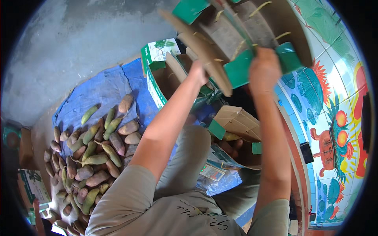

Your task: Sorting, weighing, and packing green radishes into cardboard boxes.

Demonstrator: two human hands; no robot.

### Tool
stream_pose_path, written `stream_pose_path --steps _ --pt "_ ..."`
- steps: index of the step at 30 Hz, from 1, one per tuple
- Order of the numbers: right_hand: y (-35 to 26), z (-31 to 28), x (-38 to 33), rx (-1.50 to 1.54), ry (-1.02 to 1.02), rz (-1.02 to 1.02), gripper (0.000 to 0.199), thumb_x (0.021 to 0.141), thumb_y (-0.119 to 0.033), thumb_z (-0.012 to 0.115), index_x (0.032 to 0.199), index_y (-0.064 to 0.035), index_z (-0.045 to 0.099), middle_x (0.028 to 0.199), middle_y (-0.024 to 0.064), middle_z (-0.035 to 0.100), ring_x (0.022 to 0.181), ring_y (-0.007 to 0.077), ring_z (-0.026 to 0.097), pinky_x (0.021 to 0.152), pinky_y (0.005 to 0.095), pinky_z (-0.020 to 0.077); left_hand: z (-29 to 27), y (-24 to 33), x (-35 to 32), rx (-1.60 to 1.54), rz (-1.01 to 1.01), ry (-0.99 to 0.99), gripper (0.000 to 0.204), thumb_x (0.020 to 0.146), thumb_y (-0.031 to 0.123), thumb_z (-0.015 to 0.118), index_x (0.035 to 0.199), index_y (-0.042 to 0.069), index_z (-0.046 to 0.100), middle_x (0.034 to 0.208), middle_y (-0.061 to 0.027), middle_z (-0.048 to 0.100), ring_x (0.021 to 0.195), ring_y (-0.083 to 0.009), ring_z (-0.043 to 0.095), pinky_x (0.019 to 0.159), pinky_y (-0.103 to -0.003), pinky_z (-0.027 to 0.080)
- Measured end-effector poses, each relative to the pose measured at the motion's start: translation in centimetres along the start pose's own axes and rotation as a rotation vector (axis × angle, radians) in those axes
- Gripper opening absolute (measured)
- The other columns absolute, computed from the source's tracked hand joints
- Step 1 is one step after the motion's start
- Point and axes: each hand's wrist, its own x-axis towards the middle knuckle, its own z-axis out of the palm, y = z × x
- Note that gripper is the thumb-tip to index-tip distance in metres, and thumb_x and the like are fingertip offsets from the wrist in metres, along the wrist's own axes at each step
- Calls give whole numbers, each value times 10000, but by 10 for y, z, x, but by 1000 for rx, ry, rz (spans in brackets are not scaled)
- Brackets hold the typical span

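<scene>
A cardboard box (283, 23), brown inside with green flaps and yellow cord loops, is held up and tilted at the top right. My right hand (265, 70), blurred by motion, is closed on its near edge beside a green flap. My left hand (199, 74) grips the box's long brown flap at the left; the flap hides part of its fingers. Below my left hand stands another open green and white box (157, 80). Under my right forearm sits an open box (240, 122) with several root vegetables (230, 147) in it.
Many long green and reddish radish-like roots (96, 159) lie heaped on the left, partly over a blue tarp (98, 86). A digital scale (212, 172) is between my knees. A tiled wall (327, 118) with painted pictures rises on the right. More boxes (34, 185) stand far left.
</scene>
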Motion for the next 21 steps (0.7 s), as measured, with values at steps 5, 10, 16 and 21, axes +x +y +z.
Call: stream_pose_path --steps 5,10,16,21 --pt "-59 85 -76 35 -271 -29 66 701 -126 544 757 -95 560 754 50 529 734 218 548 589 342 454 -64 -1 -14 -188 7 287 802 863 693 136 1332 86 370 1330 -144 424 1196 -327 424 1006 -502 347" --pt "-97 98 -122 142 -494 33 95 710 -126 551 789 -85 585 835 60 540 824 234 540 680 364 462 -109 -13 -33 55 -70 398 607 928 541 342 1339 94 353 1336 -122 421 1226 -322 395 1003 -503 343" --pt "-81 82 -119 237 -571 108 281 744 -159 582 1008 -64 581 898 83 556 897 245 544 784 387 448 -127 -25 -35 188 -155 477 377 949 253 428 1290 101 377 1310 -93 442 1146 -290 487 938 -499 405" --pt "-60 40 -118 380 -544 145 531 720 -228 690 1180 -46 497 1078 136 557 1030 297 521 887 396 410 -112 -28 -55 211 -116 505 425 946 279 436 1317 126 296 1295 -132 445 1138 -329 491 932 -531 397"
